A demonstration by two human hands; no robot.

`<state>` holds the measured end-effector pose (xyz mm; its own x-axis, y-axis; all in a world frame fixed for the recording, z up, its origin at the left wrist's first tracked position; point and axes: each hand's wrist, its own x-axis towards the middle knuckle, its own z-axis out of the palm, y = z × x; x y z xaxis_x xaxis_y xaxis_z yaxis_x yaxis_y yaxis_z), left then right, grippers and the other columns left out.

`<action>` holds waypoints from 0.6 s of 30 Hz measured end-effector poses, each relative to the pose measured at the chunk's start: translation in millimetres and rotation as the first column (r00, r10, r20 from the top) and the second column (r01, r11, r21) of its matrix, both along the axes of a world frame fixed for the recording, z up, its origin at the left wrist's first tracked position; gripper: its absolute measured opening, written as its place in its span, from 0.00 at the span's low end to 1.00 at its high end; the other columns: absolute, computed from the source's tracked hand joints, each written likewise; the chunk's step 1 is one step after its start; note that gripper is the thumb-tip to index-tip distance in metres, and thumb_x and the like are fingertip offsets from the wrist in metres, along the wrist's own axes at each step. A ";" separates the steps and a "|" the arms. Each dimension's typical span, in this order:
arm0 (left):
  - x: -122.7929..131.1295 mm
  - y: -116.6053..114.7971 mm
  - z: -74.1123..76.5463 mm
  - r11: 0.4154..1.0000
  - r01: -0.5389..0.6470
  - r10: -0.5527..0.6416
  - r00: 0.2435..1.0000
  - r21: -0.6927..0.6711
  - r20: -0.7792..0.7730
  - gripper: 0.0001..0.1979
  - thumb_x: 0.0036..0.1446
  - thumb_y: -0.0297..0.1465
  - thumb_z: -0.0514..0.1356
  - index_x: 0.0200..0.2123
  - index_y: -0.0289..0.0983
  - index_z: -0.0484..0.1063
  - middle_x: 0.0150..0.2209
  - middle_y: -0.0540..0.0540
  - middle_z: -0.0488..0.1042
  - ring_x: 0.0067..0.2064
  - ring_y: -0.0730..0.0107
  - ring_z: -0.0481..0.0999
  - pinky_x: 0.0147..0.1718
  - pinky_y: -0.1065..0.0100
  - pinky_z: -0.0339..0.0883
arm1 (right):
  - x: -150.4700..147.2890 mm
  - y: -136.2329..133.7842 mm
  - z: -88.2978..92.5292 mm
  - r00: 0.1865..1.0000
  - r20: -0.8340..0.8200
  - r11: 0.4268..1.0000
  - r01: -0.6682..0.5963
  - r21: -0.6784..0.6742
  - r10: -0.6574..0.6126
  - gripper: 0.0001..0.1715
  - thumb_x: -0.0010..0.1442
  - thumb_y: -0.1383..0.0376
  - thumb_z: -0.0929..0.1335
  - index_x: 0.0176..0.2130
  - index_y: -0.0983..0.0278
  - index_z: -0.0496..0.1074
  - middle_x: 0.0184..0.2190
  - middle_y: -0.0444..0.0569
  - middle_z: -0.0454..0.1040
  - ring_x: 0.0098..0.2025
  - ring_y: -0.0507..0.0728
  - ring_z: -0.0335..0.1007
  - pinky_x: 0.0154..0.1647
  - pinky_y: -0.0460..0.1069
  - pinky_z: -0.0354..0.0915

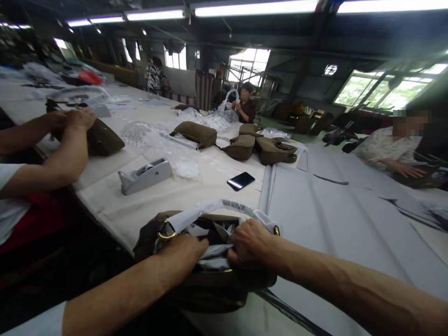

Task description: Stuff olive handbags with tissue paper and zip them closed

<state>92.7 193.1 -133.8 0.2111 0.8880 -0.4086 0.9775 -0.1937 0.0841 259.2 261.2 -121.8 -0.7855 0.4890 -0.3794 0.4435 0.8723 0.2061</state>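
An olive-brown handbag with a gold zipper stands in front of me, its top unzipped. Crumpled white paper fills the opening. The handle is wrapped in white material and arches over the far side; a gold ring joins it at the left. My left hand grips the near left edge of the opening, its fingertips hidden inside. At the right end of the opening my right hand is curled closed against the paper; what its fingers hold is hidden.
Beyond the bag lie a grey tape dispenser, a phone, clear plastic bags and several more olive handbags. A co-worker's hands handle another bag at the left. Grey sheets cover the table's right side. Other people sit or stand farther off.
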 end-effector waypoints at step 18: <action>6.3 -10.6 -8.9 0.991 -0.070 0.073 0.997 0.113 -0.019 0.19 0.45 0.16 0.48 0.40 0.29 0.70 0.30 0.34 0.76 0.34 0.43 0.78 0.31 0.48 0.71 | -4.1 -26.0 8.0 1.000 0.006 1.000 -0.029 -0.007 0.029 0.35 0.58 0.43 0.61 0.28 0.72 0.74 0.23 0.58 0.73 0.27 0.64 0.70 0.29 0.56 0.64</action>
